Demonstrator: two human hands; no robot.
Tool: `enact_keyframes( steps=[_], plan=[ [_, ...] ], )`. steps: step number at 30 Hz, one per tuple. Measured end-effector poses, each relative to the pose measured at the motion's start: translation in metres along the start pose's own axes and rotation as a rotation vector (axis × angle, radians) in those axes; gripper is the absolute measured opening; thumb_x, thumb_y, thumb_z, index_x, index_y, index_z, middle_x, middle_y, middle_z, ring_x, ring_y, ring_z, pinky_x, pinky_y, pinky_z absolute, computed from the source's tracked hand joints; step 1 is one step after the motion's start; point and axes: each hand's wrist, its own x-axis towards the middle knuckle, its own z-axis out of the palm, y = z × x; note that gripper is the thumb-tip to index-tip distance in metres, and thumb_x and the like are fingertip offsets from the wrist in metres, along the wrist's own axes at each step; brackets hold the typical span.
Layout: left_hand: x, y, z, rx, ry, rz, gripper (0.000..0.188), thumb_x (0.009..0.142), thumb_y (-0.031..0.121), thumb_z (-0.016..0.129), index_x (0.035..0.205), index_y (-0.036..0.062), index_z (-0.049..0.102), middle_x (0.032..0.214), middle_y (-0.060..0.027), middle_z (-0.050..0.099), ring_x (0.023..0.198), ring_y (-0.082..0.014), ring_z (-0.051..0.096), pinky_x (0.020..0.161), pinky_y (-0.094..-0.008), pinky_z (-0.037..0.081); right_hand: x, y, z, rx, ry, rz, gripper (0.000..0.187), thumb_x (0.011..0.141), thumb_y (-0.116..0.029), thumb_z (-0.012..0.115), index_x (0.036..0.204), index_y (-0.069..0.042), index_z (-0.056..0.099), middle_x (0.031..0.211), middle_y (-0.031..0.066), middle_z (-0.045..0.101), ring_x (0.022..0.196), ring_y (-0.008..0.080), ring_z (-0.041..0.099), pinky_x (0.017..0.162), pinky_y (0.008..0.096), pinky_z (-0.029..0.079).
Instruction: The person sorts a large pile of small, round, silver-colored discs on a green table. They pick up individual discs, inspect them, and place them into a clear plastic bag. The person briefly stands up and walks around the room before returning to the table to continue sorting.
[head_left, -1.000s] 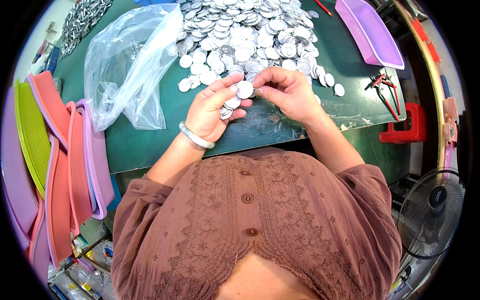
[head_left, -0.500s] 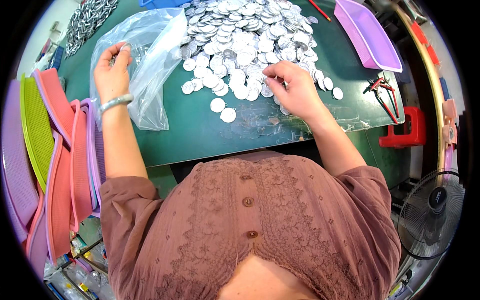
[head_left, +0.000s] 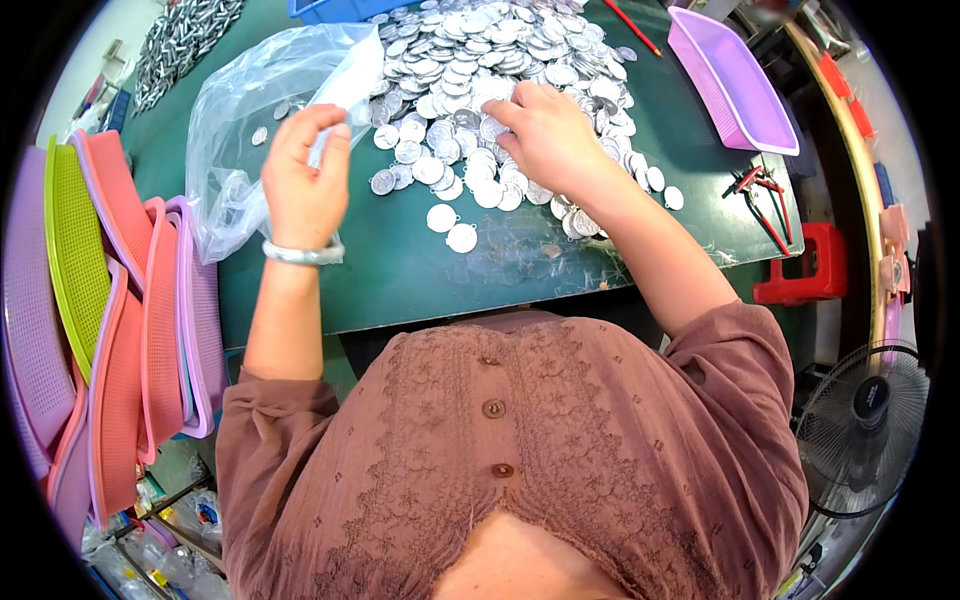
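A big heap of round silver medals [head_left: 470,60], many with small loops on the rim, lies on the green table. My right hand [head_left: 555,140] reaches over the heap, index finger stretched and touching the medals, thumb apart from it. To the left, a clear plastic bag [head_left: 225,105] lies with its mouth toward the heap and a few medals inside. Above the bag's right side hovers my left hand [head_left: 305,185], a bracelet on its wrist. Its thumb and fingers are apart, with nothing visible between them. Two medals [head_left: 450,229] lie apart near the front.
At the right stand a purple basket [head_left: 735,85] and red-handled pliers [head_left: 765,200]; a red pencil [head_left: 632,25] lies near them. Small metal parts [head_left: 180,45] are piled far left, beside a blue tray [head_left: 340,8]. Stacked baskets [head_left: 120,300] flank the left; a fan [head_left: 865,420] and red stool [head_left: 810,265] stand right.
My left hand has moved right from over the bag toward the heap, its fingers opening. My right hand has gone farther into the heap and slightly left. Medals in the bag are now uncovered.
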Motion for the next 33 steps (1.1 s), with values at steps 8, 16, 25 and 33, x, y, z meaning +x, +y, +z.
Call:
enact_keyframes(
  steps=[8, 16, 25, 33],
  plan=[
    [-0.036, 0.02, 0.039, -0.694, -0.394, -0.628, 0.022, 0.082, 0.01, 0.054, 0.102, 0.0007, 0.056, 0.087, -0.0046, 0.06, 0.075, -0.0095, 0.056, 0.066, -0.0216, 0.043, 0.003, 0.004, -0.004, 0.486, -0.106, 0.309, 0.015, 0.073, -0.005, 0.059, 0.087, -0.005, 0.058, 0.073, 0.0035, 0.055, 0.067, 0.0156, 0.053, 0.06, 0.0274, 0.043],
    [-0.037, 0.039, 0.063, -1.557, -0.419, -1.042, 0.036, 0.09, 0.022, 0.039, 0.112, -0.0061, 0.045, 0.104, -0.0153, 0.054, 0.094, -0.0217, 0.056, 0.085, -0.0341, 0.045, -0.017, -0.018, -0.015, 1.057, -0.047, 0.428, 0.01, 0.074, -0.005, 0.06, 0.083, -0.001, 0.058, 0.072, -0.0006, 0.056, 0.064, 0.0062, 0.05, 0.059, 0.0208, 0.042],
    [-0.037, 0.033, 0.062, -1.632, -0.468, -1.041, 0.041, 0.091, 0.019, 0.031, 0.119, -0.0111, 0.034, 0.111, -0.0223, 0.049, 0.103, -0.0285, 0.051, 0.092, -0.0368, 0.04, -0.018, 0.006, -0.005, 0.495, 0.082, 0.226, 0.017, 0.071, -0.007, 0.059, 0.087, -0.003, 0.06, 0.08, 0.0097, 0.055, 0.075, 0.0276, 0.055, 0.065, 0.0337, 0.045],
    [-0.036, 0.03, 0.058, -1.491, -0.461, -1.054, 0.033, 0.088, 0.01, 0.04, 0.116, -0.0081, 0.04, 0.107, -0.0199, 0.052, 0.098, -0.025, 0.054, 0.087, -0.0332, 0.045, -0.008, 0.008, 0.004, 0.108, 0.081, 0.103, 0.027, 0.068, -0.013, 0.064, 0.093, -0.007, 0.058, 0.08, 0.0094, 0.052, 0.08, 0.0272, 0.052, 0.069, 0.0368, 0.041]
  ],
)
